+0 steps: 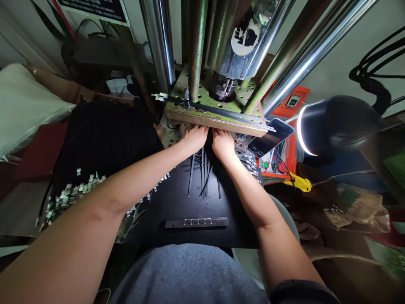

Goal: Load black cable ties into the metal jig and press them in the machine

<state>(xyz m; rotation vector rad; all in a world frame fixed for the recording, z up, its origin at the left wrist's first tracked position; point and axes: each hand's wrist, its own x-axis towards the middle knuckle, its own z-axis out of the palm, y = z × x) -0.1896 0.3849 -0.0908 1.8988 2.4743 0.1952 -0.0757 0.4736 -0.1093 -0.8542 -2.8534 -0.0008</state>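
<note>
Both hands reach under the front edge of a worn green press plate. My left hand has its fingers curled, with the tips hidden below the plate. Close beside it, my right hand is also curled, knuckles up, and what it grips is out of sight. Between and below the hands, several thin black strips lie on the black work surface. More long black strips rest across the top of the plate, some with pale ends at the left.
A large pile of black strips with pale tips is on the left. A dark slotted bar lies near my body. At the right are a phone, a green button, a red button and a lit lamp. Chrome columns flank the press.
</note>
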